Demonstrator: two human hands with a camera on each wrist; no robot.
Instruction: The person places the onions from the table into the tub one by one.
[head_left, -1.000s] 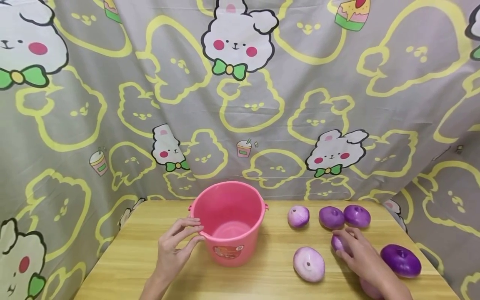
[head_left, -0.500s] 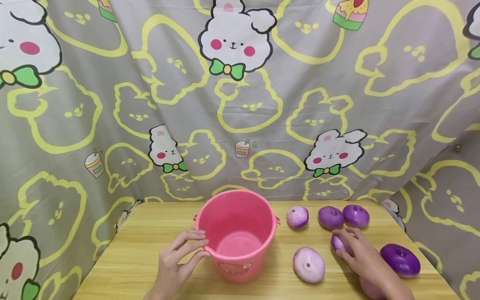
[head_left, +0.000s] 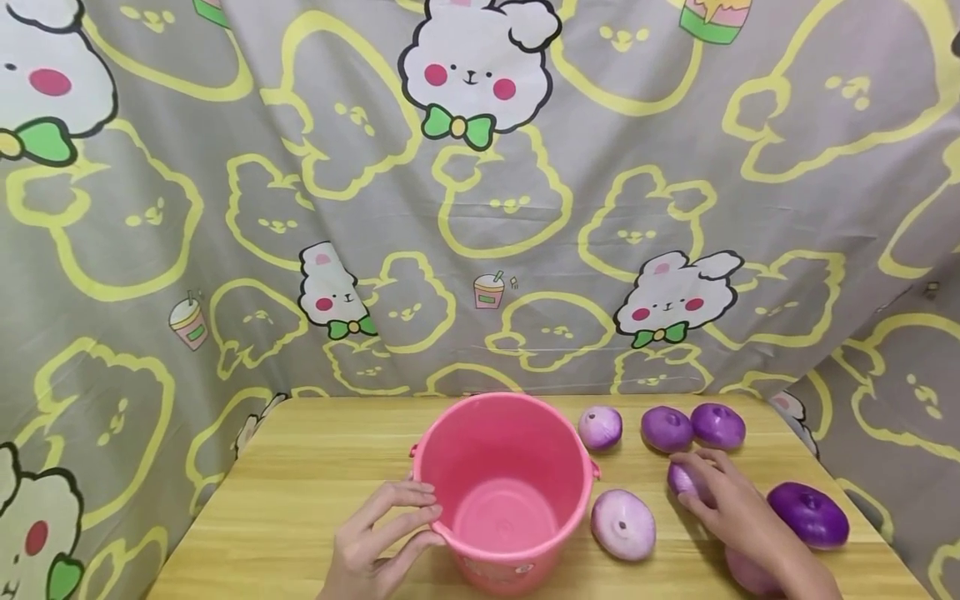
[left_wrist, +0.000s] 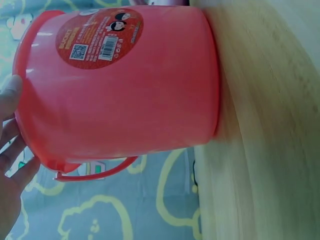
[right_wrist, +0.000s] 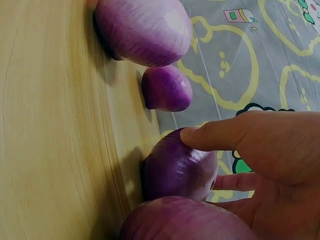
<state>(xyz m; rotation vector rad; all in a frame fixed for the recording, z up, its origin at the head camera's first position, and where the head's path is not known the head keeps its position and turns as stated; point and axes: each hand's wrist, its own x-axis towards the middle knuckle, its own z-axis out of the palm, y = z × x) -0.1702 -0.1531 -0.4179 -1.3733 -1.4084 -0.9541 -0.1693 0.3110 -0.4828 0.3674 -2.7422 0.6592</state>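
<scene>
My left hand (head_left: 382, 542) pinches the left rim of a pink plastic bucket (head_left: 510, 437), fingers over the edge and thumb outside. The bucket stands upright on the table with nothing inside; the left wrist view shows its label (left_wrist: 100, 39) and lowered handle (left_wrist: 102, 172). At the right, my right hand (head_left: 735, 508) holds a purple onion (head_left: 681, 481), thumb on one side and fingers on the other. That onion sits low at the tabletop, partly hidden by the hand. A paler onion (head_left: 623, 525) lies between it and the bucket.
A small onion (head_left: 600, 428) is close to the bucket's right side. Farther back, two darker onions (head_left: 667, 429) lie side by side. A deep purple onion (head_left: 807, 515) lies right of my wrist, another onion (head_left: 750, 575) partly under it. A patterned curtain (head_left: 510, 208) hangs behind the table.
My left hand has drawn the bucket to the right and nearer, so it now stands close to the pale onions. The right hand has stayed on its onion.
</scene>
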